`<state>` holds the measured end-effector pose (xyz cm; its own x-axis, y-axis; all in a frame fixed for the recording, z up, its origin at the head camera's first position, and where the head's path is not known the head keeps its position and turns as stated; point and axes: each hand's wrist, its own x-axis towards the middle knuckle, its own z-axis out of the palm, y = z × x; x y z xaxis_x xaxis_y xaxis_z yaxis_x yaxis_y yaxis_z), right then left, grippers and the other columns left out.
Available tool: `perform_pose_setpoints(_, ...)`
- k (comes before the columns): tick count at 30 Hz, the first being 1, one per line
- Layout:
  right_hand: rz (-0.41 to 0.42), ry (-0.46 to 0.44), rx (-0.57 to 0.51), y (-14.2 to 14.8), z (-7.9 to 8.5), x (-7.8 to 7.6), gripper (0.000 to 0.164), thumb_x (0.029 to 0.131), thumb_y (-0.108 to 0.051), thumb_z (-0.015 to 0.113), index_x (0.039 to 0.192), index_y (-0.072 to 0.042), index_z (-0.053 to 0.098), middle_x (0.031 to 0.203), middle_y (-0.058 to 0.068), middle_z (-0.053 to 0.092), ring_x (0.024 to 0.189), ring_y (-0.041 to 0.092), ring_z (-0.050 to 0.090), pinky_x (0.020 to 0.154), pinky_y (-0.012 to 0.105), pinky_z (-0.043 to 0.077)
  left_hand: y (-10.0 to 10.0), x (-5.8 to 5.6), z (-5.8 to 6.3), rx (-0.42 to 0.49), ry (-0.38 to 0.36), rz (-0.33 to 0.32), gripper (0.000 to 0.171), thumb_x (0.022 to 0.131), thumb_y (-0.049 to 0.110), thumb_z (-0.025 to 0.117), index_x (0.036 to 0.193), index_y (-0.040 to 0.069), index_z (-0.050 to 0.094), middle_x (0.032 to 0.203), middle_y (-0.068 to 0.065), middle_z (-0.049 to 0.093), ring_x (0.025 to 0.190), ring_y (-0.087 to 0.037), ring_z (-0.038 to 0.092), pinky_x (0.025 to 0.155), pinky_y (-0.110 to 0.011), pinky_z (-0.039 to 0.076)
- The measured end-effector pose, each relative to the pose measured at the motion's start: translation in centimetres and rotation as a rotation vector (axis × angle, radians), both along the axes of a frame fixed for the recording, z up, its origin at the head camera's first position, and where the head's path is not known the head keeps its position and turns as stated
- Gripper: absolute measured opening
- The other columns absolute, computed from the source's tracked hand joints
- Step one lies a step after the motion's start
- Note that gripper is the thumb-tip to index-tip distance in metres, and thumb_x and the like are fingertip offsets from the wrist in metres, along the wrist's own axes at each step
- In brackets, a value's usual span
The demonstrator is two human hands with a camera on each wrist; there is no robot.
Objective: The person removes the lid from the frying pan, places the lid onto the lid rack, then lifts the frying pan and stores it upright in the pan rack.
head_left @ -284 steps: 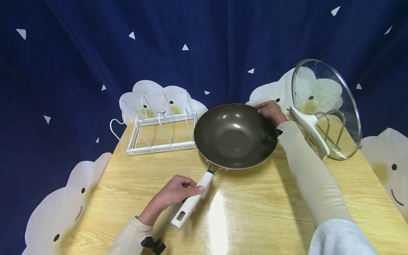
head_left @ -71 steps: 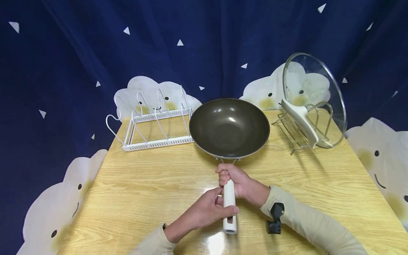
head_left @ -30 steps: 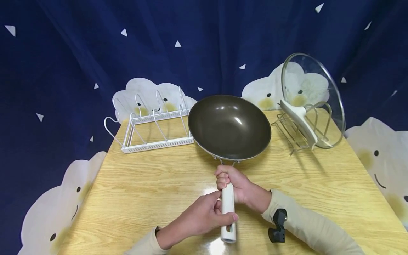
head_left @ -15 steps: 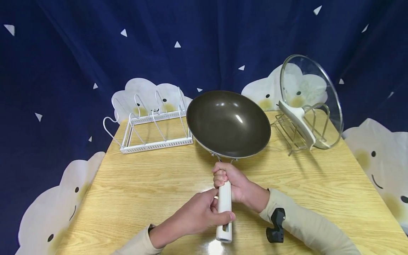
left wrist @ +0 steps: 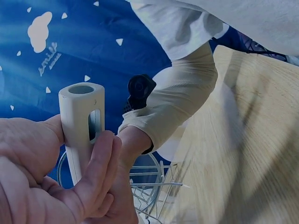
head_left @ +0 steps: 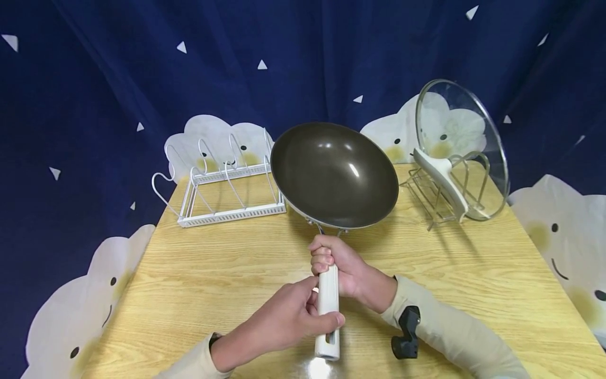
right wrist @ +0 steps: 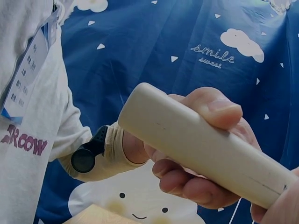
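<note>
Pan [head_left: 334,176]; handle [head_left: 328,300] gripped by right hand [head_left: 342,263] near pan, by left hand [head_left: 294,317] farther down; white rack [head_left: 232,215] on tabletop [head_left: 203,268].

Beige sleeves [head_left: 452,327], black wrist cameras [right wrist: 84,160], pale top [right wrist: 50,114], reddish lettering [right wrist: 24,141], badge [right wrist: 27,77].

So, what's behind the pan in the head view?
The blue curtain shows above the pan, and part of the white rack shows at its left. The pan hides the rack's far right corner and a stretch of table; anything else there can't be seen.
</note>
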<state>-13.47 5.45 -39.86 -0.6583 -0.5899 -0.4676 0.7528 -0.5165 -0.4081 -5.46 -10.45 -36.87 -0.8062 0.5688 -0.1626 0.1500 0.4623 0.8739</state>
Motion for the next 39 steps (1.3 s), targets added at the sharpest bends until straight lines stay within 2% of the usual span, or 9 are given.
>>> perform_pose_setpoints(8,0.012,0.005,-0.021,-0.4,1.0,0.0,0.042,0.093,-0.003,0.041,0.057,-0.021,0.030,0.046,-0.012,0.033,0.039,-0.002,0.035,0.041,0.012,0.035,-0.2,0.1,0.9,-0.006,0.035,-0.007,0.037,0.091,0.035,0.076,0.115,0.011,0.060,0.069,0.013,0.063,0.058,0.001,0.051,0.051,-0.018,0.042)
perform_pose_setpoints(15,0.012,0.029,-0.039,-0.5,1.9,-0.2,0.042,0.093,-0.001,0.042,0.057,-0.021,0.031,0.046,-0.012,0.034,0.039,-0.001,0.034,0.041,0.012,0.035,-0.3,0.2,1.7,-0.012,0.034,0.013,0.036,0.091,0.033,0.076,0.115,0.012,0.060,0.071,0.012,0.065,0.060,0.000,0.055,0.052,-0.019,0.045)
perform_pose_setpoints(19,0.011,0.025,-0.070,-0.9,2.6,-0.4,0.042,0.093,-0.001,0.041,0.057,-0.021,0.032,0.045,-0.011,0.036,0.038,-0.001,0.035,0.040,0.012,0.035,-0.5,0.2,2.2,-0.011,0.048,0.018,0.045,0.092,0.031,0.075,0.128,0.009,0.058,0.071,0.013,0.064,0.060,0.000,0.054,0.052,-0.019,0.045)
perform_pose_setpoints(23,0.017,0.033,-0.082,-1.1,3.2,-0.7,0.042,0.093,-0.001,0.040,0.057,-0.021,0.033,0.045,-0.011,0.035,0.038,-0.001,0.035,0.040,0.013,0.035,-0.7,0.2,2.8,-0.017,0.058,0.029,0.050,0.092,0.030,0.075,0.131,0.007,0.056,0.070,0.013,0.061,0.059,0.000,0.051,0.051,-0.018,0.042)
perform_pose_setpoints(29,0.025,0.035,-0.127,-1.4,3.6,-1.4,0.042,0.093,-0.002,0.039,0.057,-0.020,0.033,0.044,-0.011,0.036,0.037,0.000,0.036,0.039,0.013,0.035,-0.8,0.1,3.2,-0.030,0.116,0.057,0.039,0.092,0.031,0.076,0.115,0.003,0.061,0.076,0.010,0.065,0.064,-0.002,0.058,0.056,-0.023,0.050)
perform_pose_setpoints(33,0.038,0.033,-0.148,-1.6,3.7,-1.7,0.042,0.094,-0.002,0.037,0.057,-0.020,0.033,0.043,-0.010,0.036,0.036,0.000,0.035,0.039,0.014,0.035,-0.9,0.0,3.3,-0.042,0.145,0.080,0.032,0.091,0.031,0.076,0.106,0.006,0.062,0.073,0.010,0.062,0.061,-0.002,0.055,0.053,-0.023,0.048)
perform_pose_setpoints(39,0.050,0.043,-0.152,-1.9,4.0,-1.9,0.042,0.094,-0.002,0.037,0.057,-0.020,0.033,0.043,-0.010,0.036,0.036,0.000,0.036,0.039,0.014,0.035,-1.1,0.1,3.6,-0.034,0.145,0.098,0.033,0.091,0.031,0.076,0.105,0.005,0.062,0.070,0.010,0.059,0.058,-0.001,0.051,0.050,-0.022,0.045)
